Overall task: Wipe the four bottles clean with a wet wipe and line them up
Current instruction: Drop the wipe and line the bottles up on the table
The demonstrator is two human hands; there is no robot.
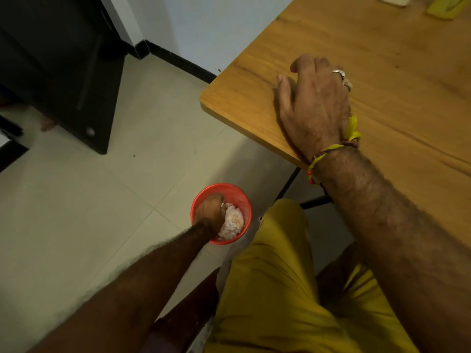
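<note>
My left hand (209, 212) reaches down into a small red bin (243, 200) on the tiled floor beside my leg. Crumpled white wipes (232, 221) lie in the bin, right against my fingers; whether the fingers hold one is hidden. My right hand (314, 108) rests palm down, fingers spread, on the wooden table (382, 59) near its left corner, holding nothing. No bottle is fully in view; only a white object's base (393, 0) shows at the table's far edge.
A yellow-green flat pack (446, 7) lies at the table's far right. A black cabinet (63, 72) stands on the floor at the left. My leg in yellow trousers (280, 289) sits between bin and table frame.
</note>
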